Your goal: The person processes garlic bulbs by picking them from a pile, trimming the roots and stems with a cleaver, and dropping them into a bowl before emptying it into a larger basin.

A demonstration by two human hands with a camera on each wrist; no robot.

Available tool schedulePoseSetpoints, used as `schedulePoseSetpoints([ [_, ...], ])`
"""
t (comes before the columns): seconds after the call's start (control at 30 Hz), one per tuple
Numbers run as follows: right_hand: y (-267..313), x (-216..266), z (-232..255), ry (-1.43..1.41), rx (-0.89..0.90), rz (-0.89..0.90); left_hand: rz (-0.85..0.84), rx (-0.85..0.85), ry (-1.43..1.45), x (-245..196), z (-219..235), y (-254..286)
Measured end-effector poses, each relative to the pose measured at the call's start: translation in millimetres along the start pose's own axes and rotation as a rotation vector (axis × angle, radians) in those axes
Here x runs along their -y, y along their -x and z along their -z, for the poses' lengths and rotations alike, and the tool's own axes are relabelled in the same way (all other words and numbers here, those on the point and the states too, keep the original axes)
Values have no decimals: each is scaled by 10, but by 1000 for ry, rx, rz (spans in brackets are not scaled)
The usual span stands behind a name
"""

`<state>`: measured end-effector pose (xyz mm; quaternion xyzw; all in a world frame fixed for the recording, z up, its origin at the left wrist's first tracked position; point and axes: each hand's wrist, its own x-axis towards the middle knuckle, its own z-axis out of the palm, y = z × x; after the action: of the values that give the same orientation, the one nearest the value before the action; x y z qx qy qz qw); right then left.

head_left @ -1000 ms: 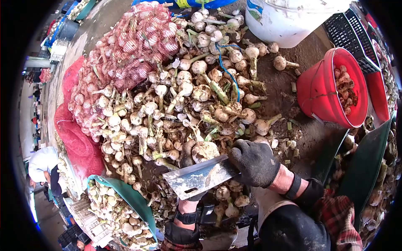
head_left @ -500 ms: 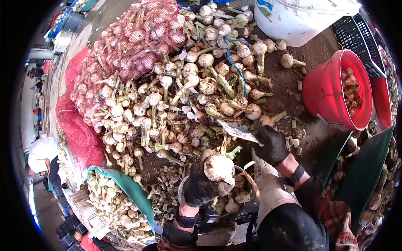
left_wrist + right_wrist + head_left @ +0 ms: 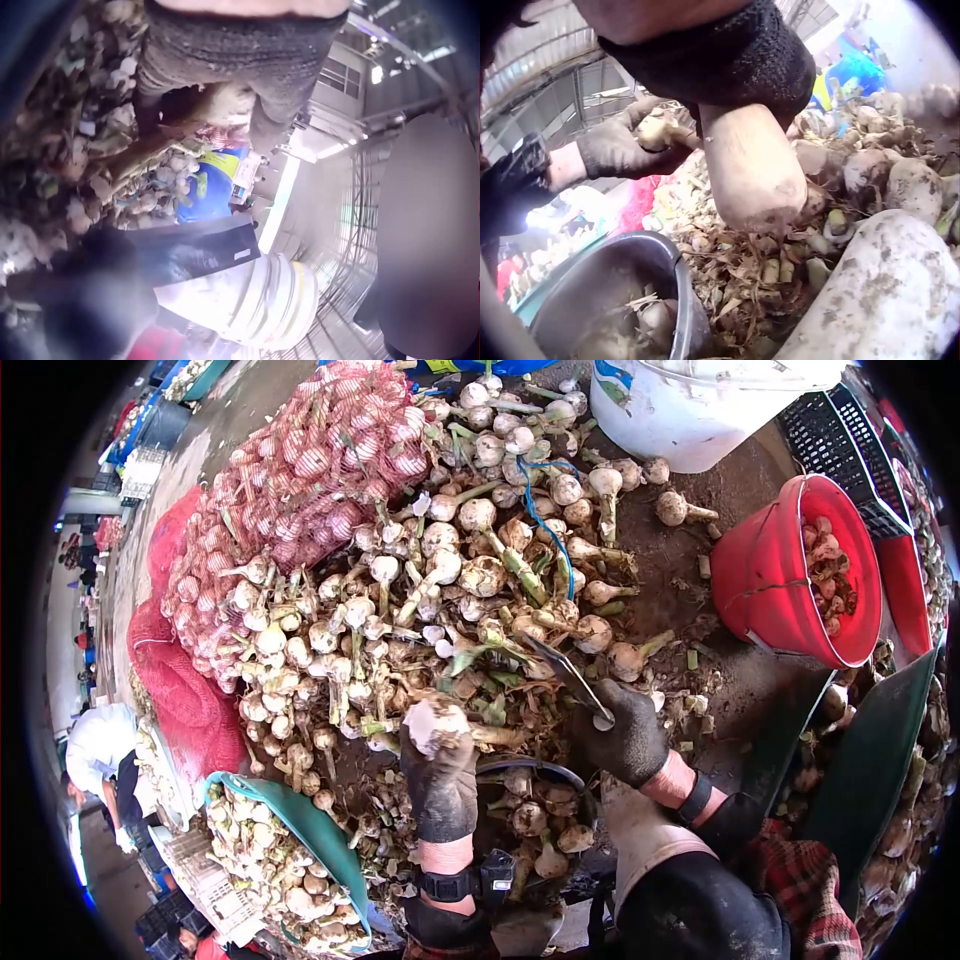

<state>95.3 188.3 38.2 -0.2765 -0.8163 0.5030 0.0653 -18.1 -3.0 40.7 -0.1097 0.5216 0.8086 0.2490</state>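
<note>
In its dark glove, my left hand (image 3: 440,790) grips a garlic bulb (image 3: 437,725) whose stalk points right, toward the knife. The right wrist view shows that same bulb (image 3: 656,131) in the gloved fingers, with the stalk sticking out. My right hand (image 3: 628,735), also gloved, holds a broad-bladed knife (image 3: 565,675), seen nearly edge-on from above. Its thick wooden handle (image 3: 754,165) protrudes from the fist. In the left wrist view the wide blade (image 3: 195,251) stands apart from the bulb. Below the hands is a dark-rimmed bucket (image 3: 679,281) with several bulbs inside.
A heap of stalked garlic (image 3: 400,620) spreads ahead, backed by a pink net sack (image 3: 330,460) of bulbs. A red bucket (image 3: 740,570) and a white bucket (image 3: 660,425) stand to the right. Cut stalk pieces (image 3: 695,710) litter the ground. A green container (image 3: 310,820) sits left.
The blade first lay broad across the bulb, then swung away and now shows edge-on. My left hand drew the bulb back over the bucket, then moved it left and forward.
</note>
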Motion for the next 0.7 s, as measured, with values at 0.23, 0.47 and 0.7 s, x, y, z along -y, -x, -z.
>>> schedulePoseSetpoints([
  [0.23, -48, 197, -106, -42, -193, 202, 163, 45, 520, 283, -488, 183],
  [0.47, 92, -159, -111, -106, -158, 143, 272, -6, 801, 449, -638, 408],
  [0.7, 136, -244, -38, 12, 0, 244, 255, -55, 810, 510, -506, 492],
])
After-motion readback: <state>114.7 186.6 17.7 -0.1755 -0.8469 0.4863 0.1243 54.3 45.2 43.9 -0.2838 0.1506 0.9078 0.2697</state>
